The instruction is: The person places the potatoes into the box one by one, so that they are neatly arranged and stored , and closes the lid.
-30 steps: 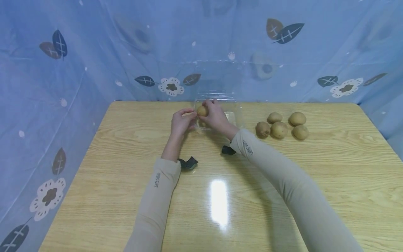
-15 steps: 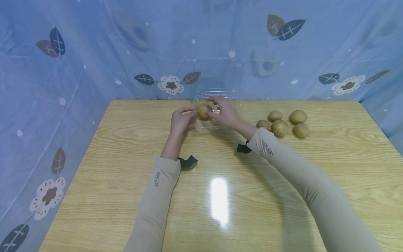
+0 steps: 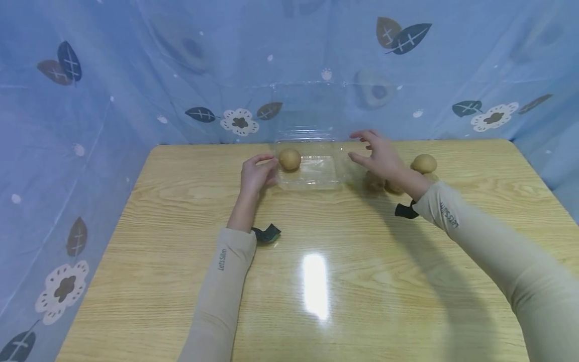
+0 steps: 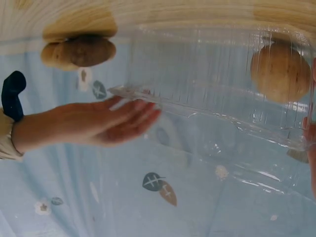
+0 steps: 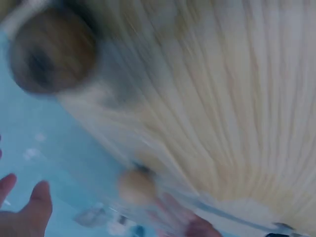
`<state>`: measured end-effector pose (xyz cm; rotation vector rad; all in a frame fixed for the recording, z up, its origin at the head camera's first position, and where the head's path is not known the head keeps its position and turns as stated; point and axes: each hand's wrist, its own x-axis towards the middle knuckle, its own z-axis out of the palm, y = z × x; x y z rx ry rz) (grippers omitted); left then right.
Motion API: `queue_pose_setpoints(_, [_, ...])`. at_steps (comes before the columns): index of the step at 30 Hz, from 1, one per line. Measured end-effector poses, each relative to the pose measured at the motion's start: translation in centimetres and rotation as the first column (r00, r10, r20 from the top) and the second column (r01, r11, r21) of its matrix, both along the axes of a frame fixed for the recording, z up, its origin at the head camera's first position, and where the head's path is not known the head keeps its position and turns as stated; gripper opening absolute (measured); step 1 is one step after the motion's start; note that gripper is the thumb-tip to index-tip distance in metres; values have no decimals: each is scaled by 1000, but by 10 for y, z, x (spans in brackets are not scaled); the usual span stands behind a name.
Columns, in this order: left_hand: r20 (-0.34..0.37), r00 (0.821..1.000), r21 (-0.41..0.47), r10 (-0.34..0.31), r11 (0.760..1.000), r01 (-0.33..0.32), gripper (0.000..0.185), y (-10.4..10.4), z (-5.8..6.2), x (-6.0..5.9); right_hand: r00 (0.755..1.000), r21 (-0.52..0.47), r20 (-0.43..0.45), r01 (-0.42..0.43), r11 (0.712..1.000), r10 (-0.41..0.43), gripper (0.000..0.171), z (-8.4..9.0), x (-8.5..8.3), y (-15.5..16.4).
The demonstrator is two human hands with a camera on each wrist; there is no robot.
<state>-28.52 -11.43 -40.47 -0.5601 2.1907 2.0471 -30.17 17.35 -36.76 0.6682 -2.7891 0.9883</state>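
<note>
fingers: left [image 3: 260, 170] touch clear tray [image 3: 316, 173], grip unclear | right [image 3: 362, 134] spread, empty | potatoes [image 3: 423, 163] half hidden

Near counter [image 3: 316, 281] is left free; far edge is blocked by clear box [image 3: 316, 173], its raised lid [image 3: 307, 108], and loose potatoes [image 3: 423, 163] at right.

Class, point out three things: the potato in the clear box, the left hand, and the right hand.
potato [image 3: 289, 159], head view, middle of its skin
left hand [image 3: 256, 173], head view, back of the hand
right hand [image 3: 381, 156], head view, back of the hand
</note>
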Motion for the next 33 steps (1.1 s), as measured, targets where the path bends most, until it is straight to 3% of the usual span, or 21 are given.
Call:
queue_pose_setpoints(6, [-1, 1000, 8, 1, 1000, -1, 29, 1, 0, 0, 990, 77, 95, 100, 992, -108, 44, -3, -1, 38])
queue_pose_setpoints(12, [-5, 1000, -4, -14, 1000, 14, 31, 1, -1, 0, 958, 172, 182, 191, 966, -221, 43, -3, 4, 57])
queue_pose_setpoints(17, [-1, 1000, -8, -4, 1000, 4, 30, 2, -2, -1, 934, 290, 231, 202, 935, -273, 45, -6, 5, 65])
queue_pose_setpoints(21, [-4, 1000, 0, 7, 1000, -7, 29, 2, -2, -2, 918, 283, 273, 210, 936, -288, 46, -8, 5, 67])
queue_pose_setpoints(33, [1, 1000, 16, 10, 1000, -10, 28, 1, -4, -2, 936, 257, 221, 214, 942, -273, 44, -15, 0, 67])
